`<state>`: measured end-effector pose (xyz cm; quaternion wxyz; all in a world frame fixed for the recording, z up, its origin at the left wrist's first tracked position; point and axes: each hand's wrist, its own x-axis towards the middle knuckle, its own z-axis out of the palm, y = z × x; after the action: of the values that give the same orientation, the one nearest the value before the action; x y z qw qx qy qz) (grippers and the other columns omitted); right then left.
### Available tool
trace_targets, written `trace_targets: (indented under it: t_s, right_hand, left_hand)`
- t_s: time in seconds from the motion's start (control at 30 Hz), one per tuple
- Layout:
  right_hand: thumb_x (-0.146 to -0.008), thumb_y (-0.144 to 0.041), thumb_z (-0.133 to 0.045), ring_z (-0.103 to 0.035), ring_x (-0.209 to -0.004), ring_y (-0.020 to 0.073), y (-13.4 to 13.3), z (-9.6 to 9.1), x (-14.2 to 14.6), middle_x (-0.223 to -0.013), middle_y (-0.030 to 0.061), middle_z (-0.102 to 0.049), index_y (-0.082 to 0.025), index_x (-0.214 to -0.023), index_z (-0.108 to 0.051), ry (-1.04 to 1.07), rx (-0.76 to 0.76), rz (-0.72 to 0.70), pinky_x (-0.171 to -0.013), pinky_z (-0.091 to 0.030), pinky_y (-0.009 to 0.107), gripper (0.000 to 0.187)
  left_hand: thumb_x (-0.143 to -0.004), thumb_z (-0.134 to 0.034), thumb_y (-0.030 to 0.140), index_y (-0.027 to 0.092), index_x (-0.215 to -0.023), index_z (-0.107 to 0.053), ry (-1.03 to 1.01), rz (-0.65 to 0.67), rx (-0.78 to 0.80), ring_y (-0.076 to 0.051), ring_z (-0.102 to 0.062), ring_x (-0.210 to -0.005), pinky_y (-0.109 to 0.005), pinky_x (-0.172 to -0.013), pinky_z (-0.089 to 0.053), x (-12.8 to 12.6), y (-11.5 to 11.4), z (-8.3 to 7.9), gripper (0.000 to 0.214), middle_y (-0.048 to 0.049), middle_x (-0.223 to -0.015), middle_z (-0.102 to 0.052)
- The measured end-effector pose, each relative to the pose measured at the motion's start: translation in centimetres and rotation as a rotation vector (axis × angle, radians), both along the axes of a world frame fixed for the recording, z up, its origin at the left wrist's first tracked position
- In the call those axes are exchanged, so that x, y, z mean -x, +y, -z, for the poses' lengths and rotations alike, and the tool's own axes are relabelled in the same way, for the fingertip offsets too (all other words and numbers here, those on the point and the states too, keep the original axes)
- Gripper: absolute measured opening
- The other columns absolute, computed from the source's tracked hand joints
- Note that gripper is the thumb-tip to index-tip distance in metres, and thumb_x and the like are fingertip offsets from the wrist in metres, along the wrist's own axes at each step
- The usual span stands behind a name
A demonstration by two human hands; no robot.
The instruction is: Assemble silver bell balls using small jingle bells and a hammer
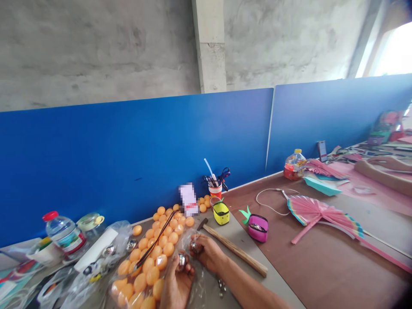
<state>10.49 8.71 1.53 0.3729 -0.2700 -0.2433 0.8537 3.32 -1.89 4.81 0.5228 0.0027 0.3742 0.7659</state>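
My left hand (176, 283) is closed around a shiny silver ball (182, 261), which shows between thumb and fingers. Just beyond it, my right hand (209, 253) grips another silver ball (195, 246) in its fingertips. Crumpled clear plastic (198, 281) lies around and under both hands. Left of them spreads a heap of orange balls (149, 262), partly under clear plastic, with a dark cord (157, 238) across it. A hammer (238, 249) with a wooden handle rests right of my right hand. Small shiny metal pieces (221, 287) lie below my right forearm.
A yellow pouch (221, 213) and a purple pouch (258, 227) sit beyond the hammer. Bottles (66, 234) and plastic bags crowd the left. A pen cup (215, 190) stands by the blue partition (144, 159). Pink fan (322, 210) and another person's arms (383, 178) are at right.
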Motion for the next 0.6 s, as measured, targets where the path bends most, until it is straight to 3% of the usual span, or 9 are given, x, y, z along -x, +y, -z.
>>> trace_targets:
  t_s: [0.2,0.37,0.5,0.6]
  right_hand:
    - [-0.078,-0.021,-0.060,-0.056,-0.053,0.0139,0.2,-0.7,-0.1,-0.057,0.0027,-0.059,-0.014,-0.075,-0.059,-0.058,0.174,0.007,-0.054,-0.046,0.023,0.008]
    - [-0.082,-0.027,-0.062,-0.056,-0.052,0.0132,-0.1,-1.3,-0.4,-0.064,0.0031,-0.063,-0.015,-0.076,-0.060,-0.056,0.121,0.013,-0.048,-0.040,0.021,0.014]
    - [-0.078,-0.029,-0.067,-0.055,-0.051,0.0132,-0.3,-1.1,-0.5,-0.061,0.0023,-0.061,-0.016,-0.072,-0.059,-0.073,0.059,-0.020,-0.047,-0.038,0.021,0.017]
    - [-0.076,-0.032,-0.068,-0.052,-0.046,0.0122,-0.2,-0.6,-0.3,-0.057,0.0012,-0.058,-0.016,-0.065,-0.057,-0.056,0.006,-0.022,-0.045,-0.035,0.022,0.022]
  left_hand:
    - [-0.076,-0.065,0.008,0.016,-0.088,-0.064,-0.040,-0.039,0.059,-0.015,-0.065,-0.059,-0.029,-0.058,-0.058,0.2,0.0,0.2,0.014,-0.0049,-0.073,-0.069]
    - [-0.070,-0.070,0.009,0.018,-0.102,-0.066,0.027,-0.018,-0.006,-0.012,-0.059,-0.052,-0.025,-0.052,-0.053,0.4,0.1,0.9,0.034,-0.0007,-0.070,-0.067]
    - [-0.057,-0.085,0.010,0.018,-0.092,-0.066,0.042,0.006,-0.096,-0.013,-0.055,-0.052,-0.024,-0.049,-0.048,0.4,0.1,1.0,0.040,-0.0005,-0.067,-0.066]
    - [-0.057,-0.090,0.016,0.018,-0.076,-0.060,0.042,0.024,-0.120,-0.012,-0.053,-0.052,-0.024,-0.049,-0.047,0.5,0.0,1.1,0.036,-0.0018,-0.067,-0.066]
